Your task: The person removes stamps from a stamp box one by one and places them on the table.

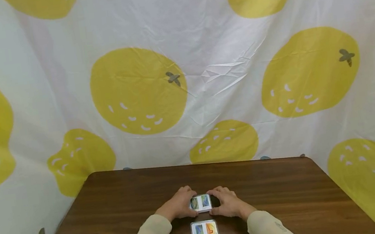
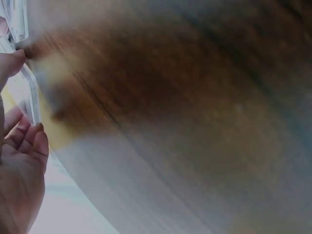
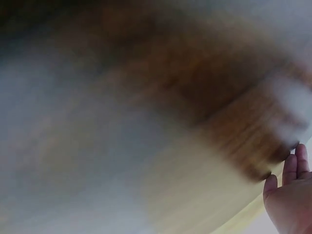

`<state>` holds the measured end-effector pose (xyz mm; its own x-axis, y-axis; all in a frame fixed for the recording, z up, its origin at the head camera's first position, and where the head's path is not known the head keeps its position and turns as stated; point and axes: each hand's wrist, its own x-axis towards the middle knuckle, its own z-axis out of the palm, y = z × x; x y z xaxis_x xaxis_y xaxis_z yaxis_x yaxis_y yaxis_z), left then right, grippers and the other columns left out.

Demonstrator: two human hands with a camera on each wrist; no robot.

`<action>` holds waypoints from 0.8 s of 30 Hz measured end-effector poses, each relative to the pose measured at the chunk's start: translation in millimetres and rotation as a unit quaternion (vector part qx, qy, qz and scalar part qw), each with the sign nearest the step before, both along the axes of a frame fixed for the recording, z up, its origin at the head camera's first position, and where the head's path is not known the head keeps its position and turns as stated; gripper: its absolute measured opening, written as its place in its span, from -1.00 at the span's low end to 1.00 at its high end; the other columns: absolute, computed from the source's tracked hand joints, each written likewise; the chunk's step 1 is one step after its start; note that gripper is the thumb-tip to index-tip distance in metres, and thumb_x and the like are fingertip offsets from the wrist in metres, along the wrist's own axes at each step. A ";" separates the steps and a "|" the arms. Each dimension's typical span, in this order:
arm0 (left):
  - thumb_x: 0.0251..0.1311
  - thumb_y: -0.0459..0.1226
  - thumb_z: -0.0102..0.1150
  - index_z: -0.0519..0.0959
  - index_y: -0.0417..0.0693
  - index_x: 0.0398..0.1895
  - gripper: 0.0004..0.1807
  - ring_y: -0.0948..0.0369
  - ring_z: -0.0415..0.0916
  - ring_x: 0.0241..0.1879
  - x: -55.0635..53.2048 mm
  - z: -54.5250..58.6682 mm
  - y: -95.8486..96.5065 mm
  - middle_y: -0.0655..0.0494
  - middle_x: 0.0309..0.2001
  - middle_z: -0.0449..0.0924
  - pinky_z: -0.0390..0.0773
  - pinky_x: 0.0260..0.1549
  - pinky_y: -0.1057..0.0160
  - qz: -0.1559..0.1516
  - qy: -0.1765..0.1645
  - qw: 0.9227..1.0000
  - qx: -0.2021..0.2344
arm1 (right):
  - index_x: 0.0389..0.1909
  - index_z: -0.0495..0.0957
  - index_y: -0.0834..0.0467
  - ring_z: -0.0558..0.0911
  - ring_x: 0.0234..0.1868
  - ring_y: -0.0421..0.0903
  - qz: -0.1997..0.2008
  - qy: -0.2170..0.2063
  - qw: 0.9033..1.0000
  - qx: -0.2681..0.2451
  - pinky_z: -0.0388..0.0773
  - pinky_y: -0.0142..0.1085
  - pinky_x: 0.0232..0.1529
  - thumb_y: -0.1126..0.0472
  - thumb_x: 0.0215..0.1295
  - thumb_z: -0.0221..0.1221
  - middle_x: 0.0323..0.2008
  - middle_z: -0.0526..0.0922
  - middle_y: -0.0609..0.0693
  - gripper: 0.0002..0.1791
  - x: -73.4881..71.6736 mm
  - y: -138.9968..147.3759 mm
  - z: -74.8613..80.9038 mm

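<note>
In the head view a clear plastic card case (image 1: 200, 203), with two small pictures on a white card, lies between the two hands. My left hand (image 1: 179, 205) grips its left end, thumb at the near side and fingers at the far side. The right hand (image 1: 229, 202) grips the right end the same way. Nearer to me lies a second clear card case (image 1: 204, 231), showing a blue-green and an orange picture. From the left wrist, the held case (image 2: 30, 92) shows at the frame's left edge beside the fingers (image 2: 39, 141). The right wrist view catches only some fingertips (image 3: 301, 156).
Both cases are on a dark brown wooden table (image 1: 120, 197) with rounded far corners. Behind it and at both sides hangs a white cloth (image 1: 214, 101) printed with yellow lemons. The sleeved forearms flank the nearer case.
</note>
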<state>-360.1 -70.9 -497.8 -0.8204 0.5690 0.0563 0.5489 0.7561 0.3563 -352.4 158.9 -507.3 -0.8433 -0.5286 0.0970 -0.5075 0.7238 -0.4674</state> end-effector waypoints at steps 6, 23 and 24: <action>0.01 -0.09 0.50 0.58 -0.16 0.07 -0.42 0.21 0.35 -0.09 2.5 0.3 2.0 0.11 -0.09 0.44 0.45 -0.07 0.24 0.000 -0.005 1.000 -0.010 | 0.20 0.51 0.20 0.37 0.15 0.15 0.004 -0.003 1.000 0.012 0.22 0.16 0.11 0.06 0.05 0.37 0.11 0.44 0.12 -0.34 0.3 -0.9 2.2; -0.03 0.06 0.44 0.46 -0.22 0.28 -0.16 0.02 0.28 0.11 6.1 -14.2 -12.6 -0.03 0.14 0.38 0.29 0.09 -0.04 0.046 -0.007 0.999 0.013 | 0.32 0.43 0.24 0.41 0.19 0.14 0.009 0.035 0.994 0.101 0.28 0.09 0.11 -0.18 0.11 0.39 0.16 0.47 0.13 -0.15 -2.0 -15.0 12.8; -0.03 0.04 0.44 0.47 -0.22 0.27 -0.18 0.01 0.28 0.09 6.5 -14.5 -15.1 -0.04 0.13 0.37 0.28 0.07 -0.05 0.049 -0.012 0.999 0.020 | 0.31 0.45 0.23 0.42 0.18 0.13 0.010 0.036 0.994 0.105 0.29 0.07 0.10 -0.17 0.12 0.39 0.15 0.48 0.12 -0.17 -1.9 -15.7 13.3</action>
